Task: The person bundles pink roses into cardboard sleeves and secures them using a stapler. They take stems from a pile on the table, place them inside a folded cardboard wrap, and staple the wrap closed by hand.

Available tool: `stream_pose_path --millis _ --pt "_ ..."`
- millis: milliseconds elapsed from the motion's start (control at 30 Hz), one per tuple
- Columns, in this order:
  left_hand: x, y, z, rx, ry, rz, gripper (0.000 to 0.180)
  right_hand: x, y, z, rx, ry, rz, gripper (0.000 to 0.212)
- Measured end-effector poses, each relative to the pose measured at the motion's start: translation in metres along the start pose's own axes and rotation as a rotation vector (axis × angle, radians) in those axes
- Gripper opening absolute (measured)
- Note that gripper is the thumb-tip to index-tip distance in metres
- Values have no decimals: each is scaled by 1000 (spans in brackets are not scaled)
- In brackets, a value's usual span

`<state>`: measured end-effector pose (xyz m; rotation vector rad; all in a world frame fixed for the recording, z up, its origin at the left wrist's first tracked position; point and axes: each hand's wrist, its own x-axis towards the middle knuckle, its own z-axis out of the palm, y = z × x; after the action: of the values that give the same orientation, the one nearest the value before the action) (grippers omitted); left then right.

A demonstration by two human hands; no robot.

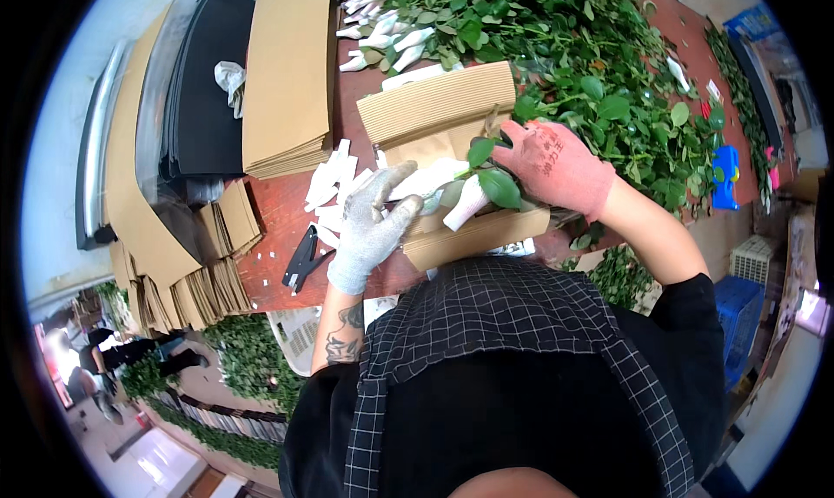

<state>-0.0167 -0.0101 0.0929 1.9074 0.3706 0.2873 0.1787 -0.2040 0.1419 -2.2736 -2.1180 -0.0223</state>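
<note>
Can see a white-sleeved flower head (pixel 434 178) pointing left, a second head (pixel 467 206) tilted down-left, glossy green leaves (pixel 499 188) alongside, over brown corrugated cardboard (pixel 439 107)

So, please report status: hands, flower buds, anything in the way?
Left hand at white-wrapped buds; right hand beside green leaves. Buds over corrugated cardboard. Leaves close against buds; black stapler off left.

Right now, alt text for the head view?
A grey-gloved left hand and pink-gloved right hand handle white-wrapped leafy stems over ridged brown cardboard on a red table. A black stapler lies left; leafy greenery is heaped upper right.
</note>
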Motion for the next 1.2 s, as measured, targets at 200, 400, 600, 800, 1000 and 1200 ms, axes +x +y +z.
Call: stream_pose_path --millis 200,400,600,800,1000,1200 --pt "9 -5 8 -41 79 -100 39 13 18 -1 69 -222 17 32" --pt "24 -36 29 470 166 68 41 -6 25 0 64 -234 97 65" --pt "6 -7 12 518 277 109 38 13 14 1 212 3 -60 30" --pt "30 -39 25 616 199 248 40 8 2 31 241 -45 -203 32" --pt "40 -60 22 39 44 -215 43 15 22 21 621 78 16 25" --pt "34 -53 29 247 100 -322 39 32 28 43 259 73 105 39"
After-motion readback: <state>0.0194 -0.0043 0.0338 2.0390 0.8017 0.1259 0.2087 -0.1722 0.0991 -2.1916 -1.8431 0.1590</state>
